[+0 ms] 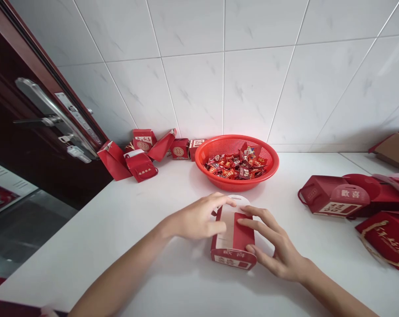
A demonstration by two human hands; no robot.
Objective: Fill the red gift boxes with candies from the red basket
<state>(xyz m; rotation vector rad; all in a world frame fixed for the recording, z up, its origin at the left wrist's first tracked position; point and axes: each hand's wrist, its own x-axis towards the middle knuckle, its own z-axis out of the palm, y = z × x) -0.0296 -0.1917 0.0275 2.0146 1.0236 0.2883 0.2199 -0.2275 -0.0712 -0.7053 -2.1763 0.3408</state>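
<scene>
A red and white paper gift box point(226, 229) lies on the white table in front of me, with pale printed characters on its near end. Its rounded far flap, which has a slot, stands out white. From the left, my left hand point(201, 218) rests on the box, fingers stretched over its top and far flap. My right hand point(275, 244) touches the top and right side with its fingers spread. Neither hand is wrapped round anything. Beyond the box is a red plastic basket point(237, 184) holding many wrapped candies point(234, 167).
Several small red boxes point(140, 165) stand against the tiled wall at the back left. More red gift boxes point(334, 196) are at the right, near a brown cardboard piece point(393, 152). A dark door with a metal handle point(50, 110) is beyond the table's left edge.
</scene>
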